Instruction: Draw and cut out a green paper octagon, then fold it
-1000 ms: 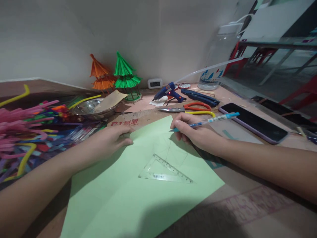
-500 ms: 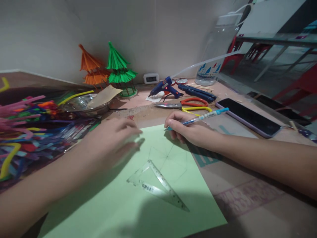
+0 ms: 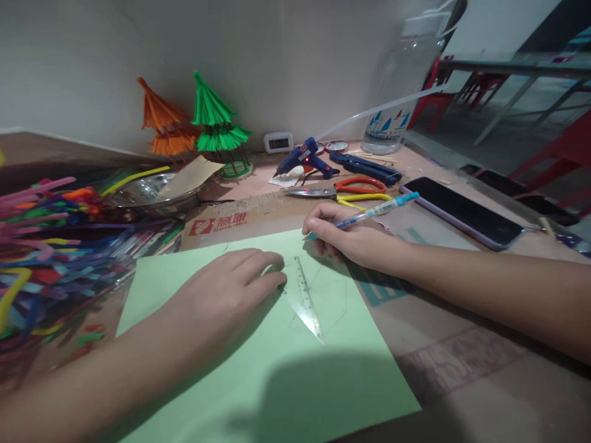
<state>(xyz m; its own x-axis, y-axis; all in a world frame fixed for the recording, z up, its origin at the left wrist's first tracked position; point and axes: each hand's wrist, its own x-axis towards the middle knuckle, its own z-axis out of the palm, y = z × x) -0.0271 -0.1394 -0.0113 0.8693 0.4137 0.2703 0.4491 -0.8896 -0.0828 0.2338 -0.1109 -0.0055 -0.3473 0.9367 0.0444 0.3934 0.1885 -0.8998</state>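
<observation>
A light green sheet of paper [image 3: 194,394] lies in front of me, with thin lines forming a polygon and crossing spokes near its upper right. Over part of that drawing rests a clear triangular set square [image 3: 307,301] with a marked edge. My left hand [image 3: 235,280] has its fingertips closed on the set square's left side, hiding that part. A slim blue and clear pen [image 3: 383,209] is pinched in my right hand [image 3: 337,231], its tip at the paper's top edge and its back end slanting up to the right.
Beyond the paper are scissors [image 3: 318,192], a blue glue gun [image 3: 300,158], a navy tool [image 3: 364,168] and a phone [image 3: 464,212]. Colourful craft stems [image 3: 41,264] crowd the left, beside a metal bowl [image 3: 148,197]. Orange [image 3: 161,117] and green [image 3: 215,117] tiered models stand behind.
My left hand has come down and right onto the set square, which has moved up and turned steeper over the drawing. My right hand still holds the pen in nearly the same place.
</observation>
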